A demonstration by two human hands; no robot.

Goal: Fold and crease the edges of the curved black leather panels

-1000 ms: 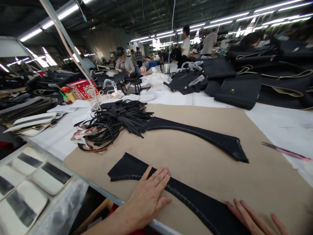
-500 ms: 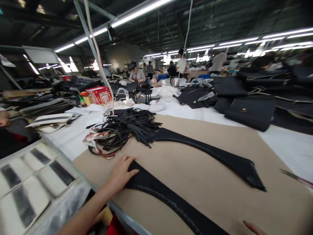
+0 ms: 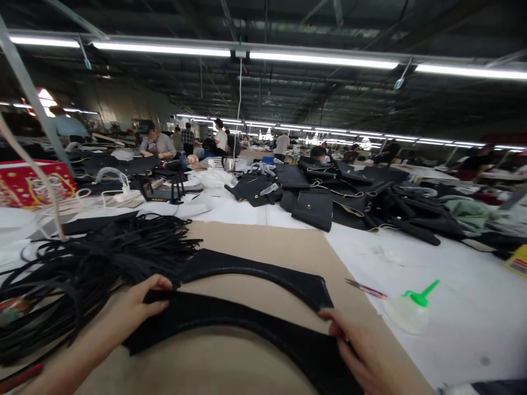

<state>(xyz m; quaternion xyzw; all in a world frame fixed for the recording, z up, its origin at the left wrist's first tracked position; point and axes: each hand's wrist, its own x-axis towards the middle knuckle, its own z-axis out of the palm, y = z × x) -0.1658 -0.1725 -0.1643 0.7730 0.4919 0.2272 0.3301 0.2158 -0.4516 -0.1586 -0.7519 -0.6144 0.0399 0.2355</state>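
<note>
Two curved black panels lie one behind the other, apparently leather or fabric, with a raised line along the inner edge. My left hand (image 3: 142, 302) grips the left end of the near panel (image 3: 230, 314), thumb on top. At that panel's other end is my right hand (image 3: 362, 345), fingers closed around its edge. The right fingertips also reach the right corner of the far panel (image 3: 255, 265); whether they press on it I cannot tell. Left of the panels sits a heap of thin black strips (image 3: 123, 247), partly behind my left forearm.
Brown board (image 3: 272, 236) covers the white tabletop (image 3: 465, 312). To the right are scissors (image 3: 366, 288) and a clear bottle with a green spout (image 3: 420, 299). Black bag pieces (image 3: 313, 208) pile up behind. A red box (image 3: 37, 184) stands at left; people work farther back.
The view has swung right. My right hand has come in from the lower edge and taken the near panel's right end. My left hand stays at its left end; the panel now lies more crosswise.
</note>
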